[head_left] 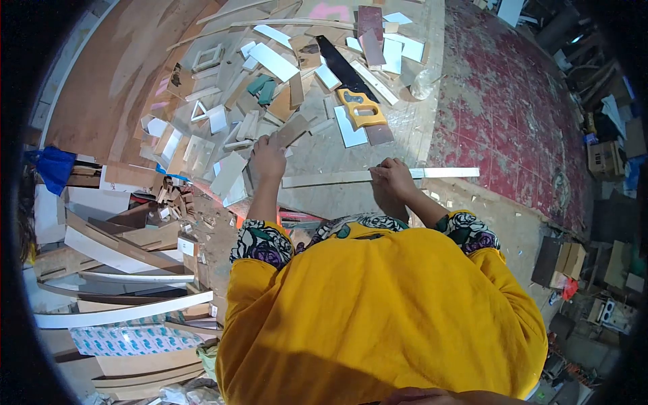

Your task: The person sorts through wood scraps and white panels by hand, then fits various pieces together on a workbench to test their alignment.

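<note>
My left hand (269,158) is at the left part of the worktable, its fingertips at the end of a flat brown wood piece (294,130) among the offcuts. My right hand (393,177) has its fingers pinched together at a long pale strip (331,179), which runs along the table's near edge. The strip's white end (453,173) reaches out to the right over the red surface. Beyond my right hand lies a handsaw with a yellow handle (362,108) and a dark blade (341,66). What the left fingertips press on is partly hidden.
Scattered white and brown offcuts (274,62) cover the back of the table, with green pieces (262,88) among them. A worn red board (506,115) is at the right. Long curved panels (128,317) are stacked at the lower left, and cardboard boxes (605,159) stand far right.
</note>
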